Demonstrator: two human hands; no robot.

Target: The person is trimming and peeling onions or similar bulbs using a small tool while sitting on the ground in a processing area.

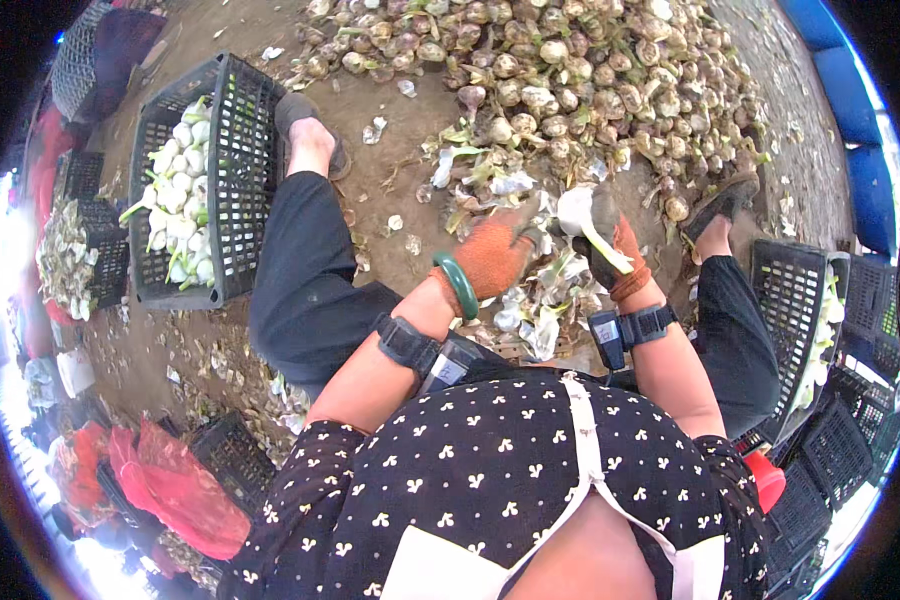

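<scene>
In my right hand, gloved in orange and dark fabric, is a white garlic bulb with its pale green stem pointing down toward my wrist. My left hand, in a matching glove below a green bangle, is just left of the bulb. Its fingertips are blurred among pale skins, so whether they grip anything is unclear. Loose garlic skins lie on the ground beneath both hands. Beyond them spreads a large heap of unpeeled garlic bulbs, dirty and purplish.
A black plastic crate of white bulbs stands by my left foot, and another crate stands outside my right leg. Stacked crates are farther right. Blue panels line the right edge. Red mesh sacks lie at lower left.
</scene>
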